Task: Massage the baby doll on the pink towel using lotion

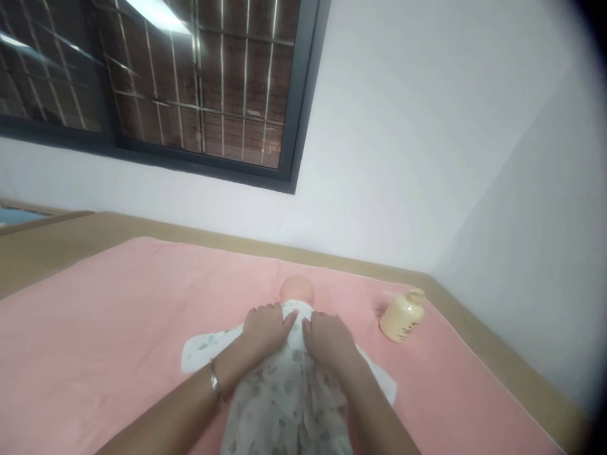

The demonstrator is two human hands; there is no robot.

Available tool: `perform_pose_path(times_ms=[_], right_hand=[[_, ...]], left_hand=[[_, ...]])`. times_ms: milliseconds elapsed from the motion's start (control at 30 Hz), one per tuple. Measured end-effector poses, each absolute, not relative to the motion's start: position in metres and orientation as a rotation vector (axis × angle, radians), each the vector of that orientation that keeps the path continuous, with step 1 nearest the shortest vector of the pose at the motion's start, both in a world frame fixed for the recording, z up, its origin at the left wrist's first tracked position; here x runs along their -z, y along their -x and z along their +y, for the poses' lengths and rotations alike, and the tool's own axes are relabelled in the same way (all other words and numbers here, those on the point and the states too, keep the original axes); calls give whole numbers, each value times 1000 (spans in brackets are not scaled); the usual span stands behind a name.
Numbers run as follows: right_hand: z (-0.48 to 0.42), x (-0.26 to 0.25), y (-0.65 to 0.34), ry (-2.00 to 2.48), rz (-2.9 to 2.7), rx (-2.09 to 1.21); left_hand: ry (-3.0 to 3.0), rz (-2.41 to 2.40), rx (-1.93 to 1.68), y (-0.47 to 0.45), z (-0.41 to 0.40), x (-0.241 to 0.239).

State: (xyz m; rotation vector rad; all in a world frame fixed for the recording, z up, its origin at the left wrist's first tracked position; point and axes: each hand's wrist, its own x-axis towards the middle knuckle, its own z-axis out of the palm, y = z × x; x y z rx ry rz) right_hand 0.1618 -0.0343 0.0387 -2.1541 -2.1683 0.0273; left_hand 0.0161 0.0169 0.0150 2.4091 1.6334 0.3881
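Note:
A baby doll [297,290] with a smooth bald head lies on a pink sheet, dressed in a white garment [284,392] with a green and grey print. Its sleeves spread out to both sides, and no face shows. My left hand [268,330] is wrapped over the doll's left-side shoulder in view, its thumb pointing inward across the cloth. On the opposite shoulder, my right hand [328,338] grips in the same way, thumb near the collar. The fingertips of both hands are hidden beyond the shoulders. A silvery bracelet [215,381] circles my left wrist.
A cream pump bottle [402,316] stands tilted in view on the pink sheet [118,328], right of the doll. The tan padded surface [38,259] borders the sheet. Behind it rise a white wall [389,145] and a dark-framed window [289,151] with bars outside.

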Motion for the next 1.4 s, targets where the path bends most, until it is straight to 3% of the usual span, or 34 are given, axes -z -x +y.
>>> perform_pose_path(times_ms=[333, 767, 1400], right_hand=[[-9, -18, -177, 2137, -1895, -423], [9, 10, -190, 2086, -1713, -348], [8, 11, -191, 2061, -1698, -345]], left_hand=[[-2126, 1621, -501, -14, 28, -9], [-2160, 1635, -515, -14, 35, 1], [-2112, 1619, -546, -13, 32, -4]])
